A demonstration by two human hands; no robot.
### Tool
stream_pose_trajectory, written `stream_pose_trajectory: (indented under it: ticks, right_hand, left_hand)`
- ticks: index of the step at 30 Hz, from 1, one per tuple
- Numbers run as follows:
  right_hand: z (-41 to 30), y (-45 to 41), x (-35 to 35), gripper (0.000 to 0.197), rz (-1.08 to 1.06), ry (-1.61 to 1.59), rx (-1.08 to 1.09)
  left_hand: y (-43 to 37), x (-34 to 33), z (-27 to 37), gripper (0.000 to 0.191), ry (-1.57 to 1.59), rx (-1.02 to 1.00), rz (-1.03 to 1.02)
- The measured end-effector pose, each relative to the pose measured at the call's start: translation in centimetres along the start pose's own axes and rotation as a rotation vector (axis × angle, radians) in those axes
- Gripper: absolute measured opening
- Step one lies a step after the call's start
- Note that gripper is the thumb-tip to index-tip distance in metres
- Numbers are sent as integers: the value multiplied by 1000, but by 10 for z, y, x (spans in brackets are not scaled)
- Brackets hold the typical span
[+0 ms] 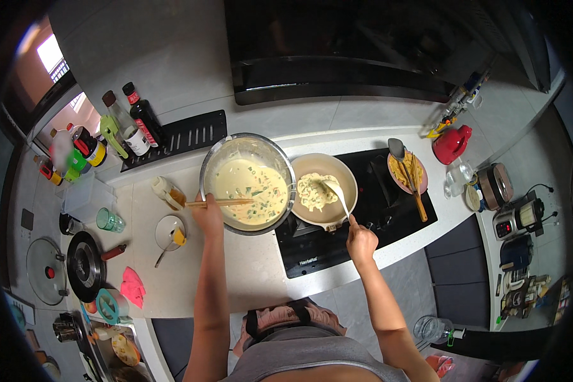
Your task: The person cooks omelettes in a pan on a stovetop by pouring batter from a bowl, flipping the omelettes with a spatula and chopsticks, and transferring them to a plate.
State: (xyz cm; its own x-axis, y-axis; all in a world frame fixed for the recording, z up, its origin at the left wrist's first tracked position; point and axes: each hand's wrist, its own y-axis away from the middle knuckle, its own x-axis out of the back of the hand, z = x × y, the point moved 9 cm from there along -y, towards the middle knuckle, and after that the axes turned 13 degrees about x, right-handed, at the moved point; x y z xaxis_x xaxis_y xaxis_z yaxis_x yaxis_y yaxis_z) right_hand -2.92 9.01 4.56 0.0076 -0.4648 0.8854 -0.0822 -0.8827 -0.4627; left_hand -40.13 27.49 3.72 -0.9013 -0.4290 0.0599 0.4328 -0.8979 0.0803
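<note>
My left hand [209, 216] grips the rim of a metal mixing bowl [205, 177] and wooden chopsticks [234, 202] that reach over the bowl. Inside is pale yellow batter [248, 191] with green and orange bits. Right of the bowl, a light-coloured frying pan [347, 191] sits on the black gas stove [315, 258]. My right hand [362, 241] is closed on the handle of a white ladle [338, 195], its head resting on a small mound of batter [313, 193] in the pan.
A pink plate [425, 184] of cooked food with a spatula [413, 188] lies at the stove's right. On the left counter stand an oil bottle [169, 193], a small bowl with a spoon [164, 234], a green glass [110, 220], a black pan [83, 267] and a pink cloth [133, 287].
</note>
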Motion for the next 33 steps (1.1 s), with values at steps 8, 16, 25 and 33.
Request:
stream_pose_trajectory:
  ticks: [8, 16, 25, 33]
  right_hand:
    - [14, 11, -16, 24, 126, -314, -212]
    - [-26, 17, -67, 16, 4, -1968, -1066]
    - [-166, -1, -102, 11, -425, -1930, -982]
    - [-208, 20, -168, 9, -482, -1575, -960]
  left_hand:
    - [1, 15, -2, 22, -50, 8, 56]
    - [-3, 37, -12, 21, -62, -5, 101]
    - [-9, 66, -67, 30, -118, 164, 71]
    - [-27, 67, -156, 38, -110, 337, 214]
